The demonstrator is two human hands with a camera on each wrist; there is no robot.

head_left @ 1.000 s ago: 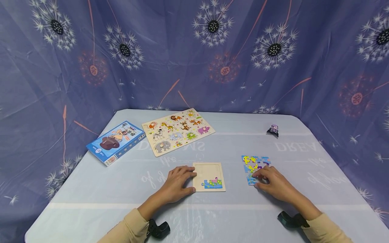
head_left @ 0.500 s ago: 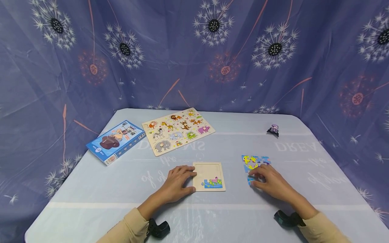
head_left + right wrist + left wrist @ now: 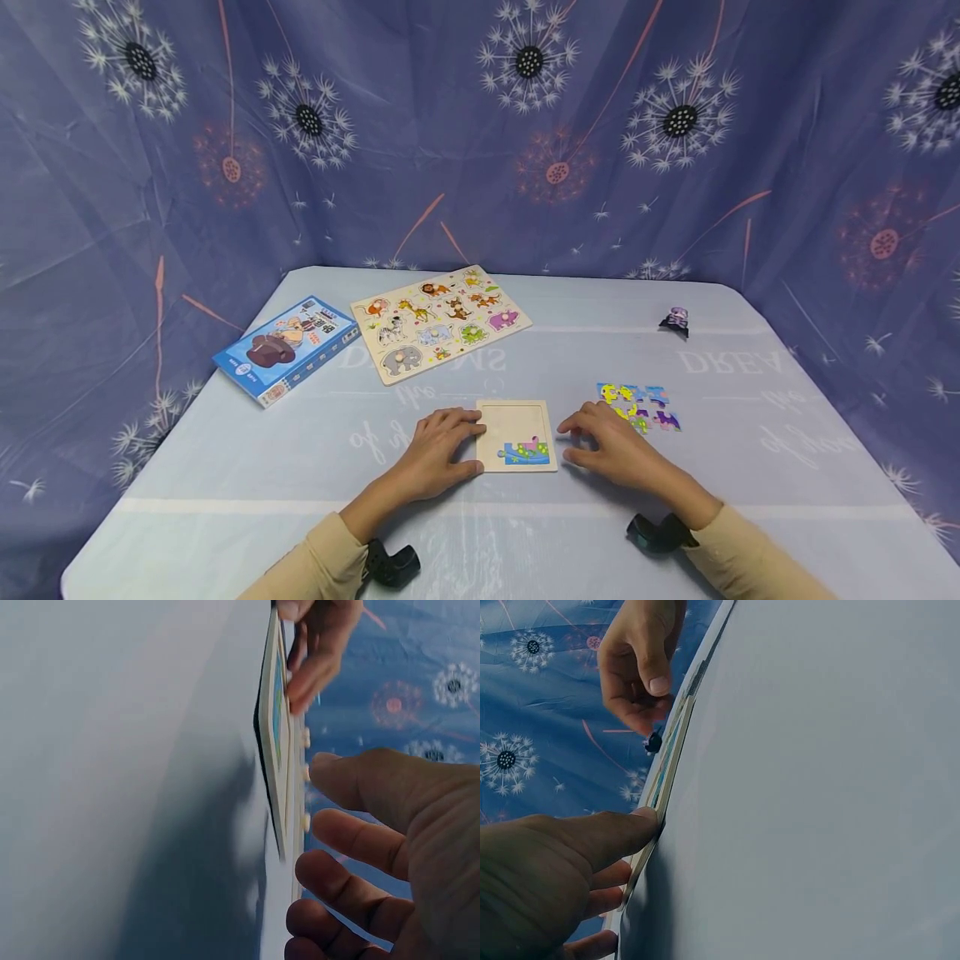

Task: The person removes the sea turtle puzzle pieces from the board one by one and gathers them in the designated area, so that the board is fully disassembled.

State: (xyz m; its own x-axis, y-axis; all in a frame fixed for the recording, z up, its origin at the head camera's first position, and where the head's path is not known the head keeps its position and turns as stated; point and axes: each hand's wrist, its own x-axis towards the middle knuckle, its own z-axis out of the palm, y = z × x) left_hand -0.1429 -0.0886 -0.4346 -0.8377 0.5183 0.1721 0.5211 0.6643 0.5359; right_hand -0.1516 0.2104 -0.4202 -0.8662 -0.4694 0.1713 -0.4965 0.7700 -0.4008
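Observation:
At the centre of the head view lies a square wooden puzzle tray (image 3: pixel 514 425), with joined blue, green and pink jigsaw pieces (image 3: pixel 527 450) in its lower right part. My left hand (image 3: pixel 438 454) rests at its left edge, thumb by the near corner and fingertips on the frame. Just right of the tray is my right hand (image 3: pixel 615 446), fingers bent and thumb apart. The right wrist view shows nothing between the right hand's fingers (image 3: pixel 324 862) and thumb. Loose jigsaw pieces (image 3: pixel 630 402) lie beyond the right hand, which partly covers them.
A wooden animal knob puzzle (image 3: pixel 441 321) lies at the back, with a blue box (image 3: pixel 287 348) to its left. A small dark and purple object (image 3: pixel 675 321) stands at the back right. A patterned curtain (image 3: pixel 450 167) hangs behind the table.
My right hand has moved left from the loose pieces to the tray's right side, uncovering the purple piece. A blue piece seen by its fingertips is out of sight. The left hand stays.

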